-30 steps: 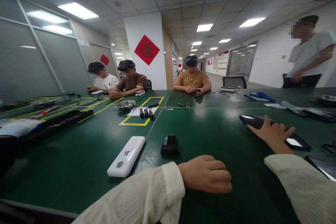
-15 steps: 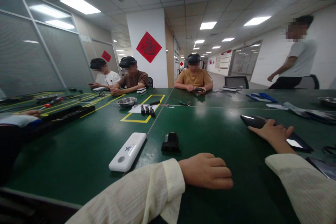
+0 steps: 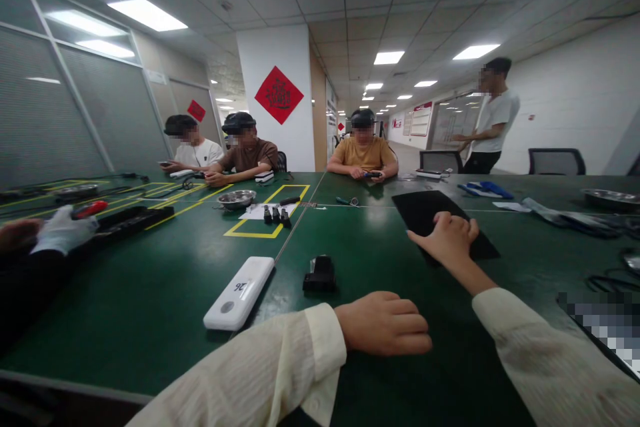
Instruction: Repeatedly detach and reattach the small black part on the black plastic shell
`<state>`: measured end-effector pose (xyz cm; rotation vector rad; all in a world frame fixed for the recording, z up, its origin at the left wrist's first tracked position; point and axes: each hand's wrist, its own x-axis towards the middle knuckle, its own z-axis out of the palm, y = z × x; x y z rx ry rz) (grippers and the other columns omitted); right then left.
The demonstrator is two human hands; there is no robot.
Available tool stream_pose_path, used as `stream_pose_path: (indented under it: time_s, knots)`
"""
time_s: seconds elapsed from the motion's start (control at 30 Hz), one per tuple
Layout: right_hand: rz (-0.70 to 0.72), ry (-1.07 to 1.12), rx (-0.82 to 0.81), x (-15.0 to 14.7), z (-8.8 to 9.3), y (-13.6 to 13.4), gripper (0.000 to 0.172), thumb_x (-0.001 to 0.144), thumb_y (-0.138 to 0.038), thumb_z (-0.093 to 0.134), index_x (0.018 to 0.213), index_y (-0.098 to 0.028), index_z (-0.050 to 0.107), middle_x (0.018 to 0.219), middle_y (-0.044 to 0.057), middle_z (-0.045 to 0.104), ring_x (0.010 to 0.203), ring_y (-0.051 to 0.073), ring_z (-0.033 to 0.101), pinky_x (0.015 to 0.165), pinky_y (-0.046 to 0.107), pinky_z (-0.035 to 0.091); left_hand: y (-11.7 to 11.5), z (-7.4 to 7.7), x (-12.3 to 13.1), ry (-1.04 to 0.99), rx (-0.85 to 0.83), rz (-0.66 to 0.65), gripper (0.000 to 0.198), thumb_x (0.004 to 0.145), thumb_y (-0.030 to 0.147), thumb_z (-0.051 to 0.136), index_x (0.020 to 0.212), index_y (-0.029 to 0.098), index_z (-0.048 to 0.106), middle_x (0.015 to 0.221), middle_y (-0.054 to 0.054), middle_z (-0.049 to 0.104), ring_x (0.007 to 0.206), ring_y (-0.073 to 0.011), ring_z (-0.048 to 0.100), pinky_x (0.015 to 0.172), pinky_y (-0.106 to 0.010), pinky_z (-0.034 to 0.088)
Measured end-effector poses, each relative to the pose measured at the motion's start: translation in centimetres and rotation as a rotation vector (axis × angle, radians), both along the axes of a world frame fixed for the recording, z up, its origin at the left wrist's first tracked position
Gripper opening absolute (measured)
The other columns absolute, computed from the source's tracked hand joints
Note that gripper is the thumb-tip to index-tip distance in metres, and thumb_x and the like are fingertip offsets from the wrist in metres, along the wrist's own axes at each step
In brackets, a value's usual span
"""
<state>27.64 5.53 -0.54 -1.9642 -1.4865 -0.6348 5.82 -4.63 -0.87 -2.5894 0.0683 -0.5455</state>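
My left hand (image 3: 384,323) lies palm down on the green table (image 3: 165,320), its fingers loosely extended and holding nothing that shows. Just beyond it sits a small black plastic part (image 3: 320,273) with a bit of clear film. A white power bank (image 3: 240,293) marked 26 rests farther left. My right hand (image 3: 449,240) is over the near side of a flat black rectangular panel (image 3: 430,208), thumb out to the left and fingers bent over it. The panel is slanted, with its near edge partly behind the hand; whether it touches the table I cannot tell.
A yellow tape outline (image 3: 253,235) encloses several small black parts (image 3: 276,215) on paper. Metal bowls (image 3: 237,199) stand on both sides. At left, a co-worker's gloved hand (image 3: 65,230) holds a red tool above a black tray (image 3: 140,220). A dark-edged device lies at lower right.
My right hand has moved left and farther from me with the black panel, whose glossy look has turned matte. My left hand stays put. A walking person has moved left in the background.
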Motion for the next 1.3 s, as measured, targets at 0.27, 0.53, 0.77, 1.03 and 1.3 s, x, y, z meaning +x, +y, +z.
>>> stream_pose_path:
  time_s: [0.27,0.53,0.77,1.03,1.3]
  knots:
    - [0.442,-0.015,-0.045,-11.1,-2.0,-4.8,0.060,0.055,-0.069,0.060,0.086,-0.018,0.050,0.086,0.013,0.055,0.089,0.032,0.049,0.089,0.050,0.027,0.4,-0.6,0.1,-0.039,0.016,-0.062,0.015,0.089,0.025,0.045,0.087,0.020,0.058,0.087,0.000,0.058,0.081,-0.0123,0.050,0.069,-0.027,0.038]
    - [0.426,-0.056,-0.122,-11.4,-2.6,-4.0,0.056,0.079,-0.064,0.038,0.099,-0.015,0.056,0.087,0.015,0.060,0.083,0.029,0.054,0.084,0.049,0.030,0.3,-0.7,0.1,-0.019,0.043,-0.075,0.013,0.089,0.025,0.046,0.088,0.020,0.058,0.088,-0.001,0.058,0.078,-0.0114,0.050,0.069,-0.027,0.038]
    - [0.099,-0.064,0.059,1.0,-2.5,0.9,0.043,0.086,-0.032,0.037,0.122,-0.012,0.050,0.116,0.020,0.054,0.106,0.033,0.046,0.086,0.050,0.031,0.4,-0.7,-0.1,-0.062,0.074,-0.066,0.012,0.089,0.030,0.049,0.092,0.024,0.059,0.097,0.001,0.058,0.087,-0.0118,0.051,0.065,-0.023,0.038]
    - [-0.032,0.118,-0.383,15.4,-7.0,4.6,0.054,0.083,-0.034,0.033,0.130,-0.014,0.048,0.132,0.022,0.046,0.113,0.038,0.048,0.083,0.055,0.039,0.5,-0.9,-0.2,-0.011,0.050,-0.029,0.017,0.091,0.028,0.044,0.098,0.024,0.059,0.103,0.000,0.058,0.088,-0.0113,0.051,0.061,-0.023,0.036]
    - [0.003,0.131,-0.539,16.0,-6.4,5.4,0.041,0.078,-0.023,0.037,0.097,-0.006,0.069,0.103,0.022,0.065,0.092,0.031,0.063,0.073,0.040,0.048,0.4,-0.5,-0.1,0.016,-0.011,-0.008,0.019,0.092,0.027,0.041,0.098,0.021,0.058,0.100,-0.001,0.058,0.086,-0.0116,0.049,0.059,-0.025,0.035]
